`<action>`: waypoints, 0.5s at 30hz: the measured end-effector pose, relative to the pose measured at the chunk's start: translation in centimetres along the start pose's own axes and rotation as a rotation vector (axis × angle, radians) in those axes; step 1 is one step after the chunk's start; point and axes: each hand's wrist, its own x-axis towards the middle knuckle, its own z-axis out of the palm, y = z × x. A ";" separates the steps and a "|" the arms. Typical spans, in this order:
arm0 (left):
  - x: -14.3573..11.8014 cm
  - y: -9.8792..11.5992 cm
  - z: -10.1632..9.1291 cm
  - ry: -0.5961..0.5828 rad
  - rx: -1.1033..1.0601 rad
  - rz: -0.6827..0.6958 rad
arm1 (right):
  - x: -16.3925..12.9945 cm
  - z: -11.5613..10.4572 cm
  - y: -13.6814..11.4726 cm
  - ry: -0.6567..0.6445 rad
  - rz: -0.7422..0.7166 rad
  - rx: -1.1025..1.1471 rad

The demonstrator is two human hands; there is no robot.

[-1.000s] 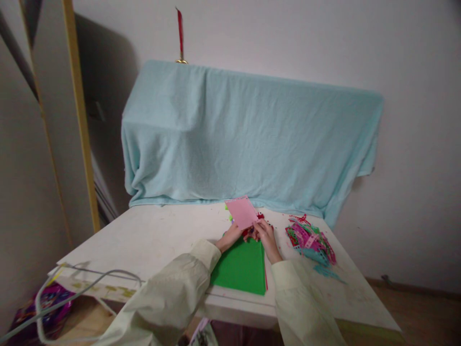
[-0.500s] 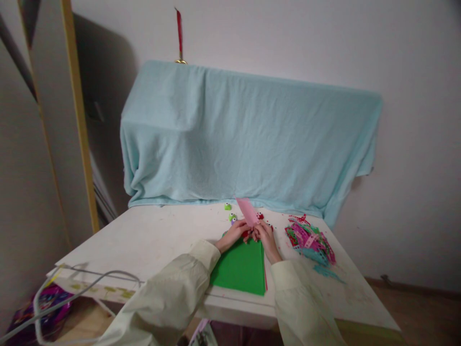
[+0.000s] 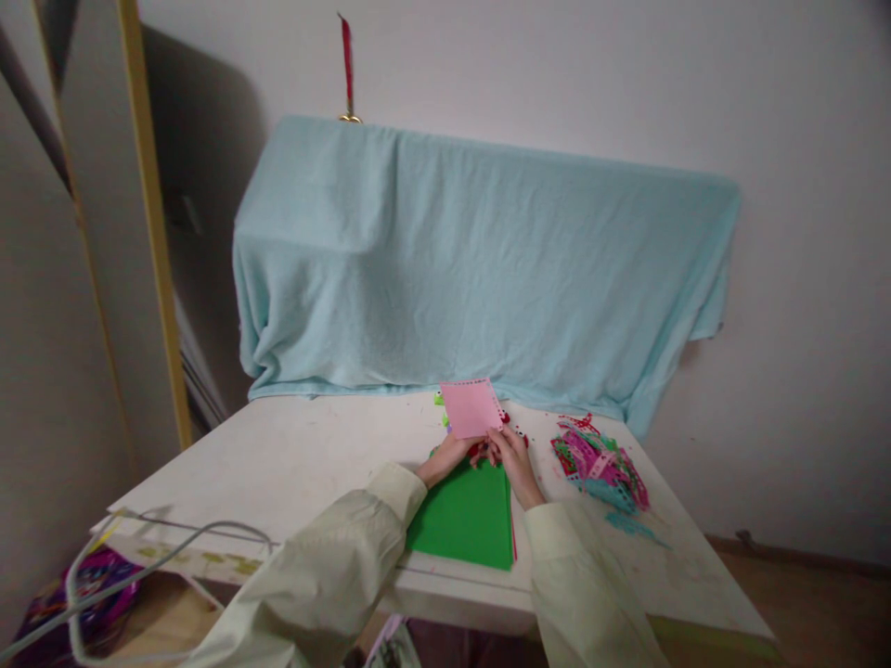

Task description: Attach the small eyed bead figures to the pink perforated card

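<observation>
A square of pink paper (image 3: 471,408) with small punched holes along its top and right edges is held up between my two hands. My left hand (image 3: 449,455) grips its lower left edge, and my right hand (image 3: 511,455) pinches the lower right corner. Under my wrists lies a stack of green paper (image 3: 463,524), with a red sheet showing at its right side. Something small and red (image 3: 474,451) shows between my hands, too covered to make out. Small green figures with googly eyes (image 3: 438,398) sit behind the pink paper, partly hidden by it.
Punched paper scraps (image 3: 602,464) in pink, blue, red and green lie heaped on the right of the white table (image 3: 299,455). A light blue cloth (image 3: 487,269) hangs behind it. Grey cables (image 3: 229,527) loop over the table's left front edge.
The pink paper has turned from a narrow, slanted view to face me nearly flat, and now covers more of the green figures. Both hands have stayed in about the same place.
</observation>
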 end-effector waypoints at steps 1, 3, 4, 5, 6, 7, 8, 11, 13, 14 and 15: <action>0.0 -0.1 -0.1 -0.003 0.003 0.001 | 0.0 0.0 0.1 0.000 0.000 -0.002; 0.0 -0.3 -0.1 -0.006 0.005 0.005 | 0.1 -0.1 0.3 -0.005 0.002 -0.009; 0.0 -0.3 -0.1 -0.006 0.006 0.008 | 0.1 -0.1 0.3 -0.008 0.003 -0.015; 0.0 -0.4 -0.1 -0.005 0.007 0.010 | 0.1 -0.1 0.4 -0.011 0.004 -0.022; 0.0 -0.4 -0.1 -0.005 0.008 0.010 | 0.1 -0.1 0.4 -0.014 0.004 -0.031; 0.0 -0.4 -0.1 -0.005 0.008 0.009 | 0.1 -0.1 0.4 -0.017 0.003 -0.038; 0.0 -0.3 0.0 -0.005 0.007 0.007 | 0.1 -0.1 0.4 -0.018 0.002 -0.042; 0.1 -0.4 -0.1 -0.014 -0.010 0.005 | 0.0 0.0 0.2 -0.014 -0.005 -0.034; 0.2 -0.6 -0.1 -0.024 -0.028 0.010 | 0.0 0.0 0.2 -0.007 -0.009 -0.027; 0.3 -0.7 -0.2 -0.027 -0.034 0.007 | 0.1 0.0 0.3 -0.002 -0.011 -0.026; 0.3 -0.9 -0.2 -0.027 -0.037 0.001 | 0.1 0.0 0.4 0.003 -0.012 -0.025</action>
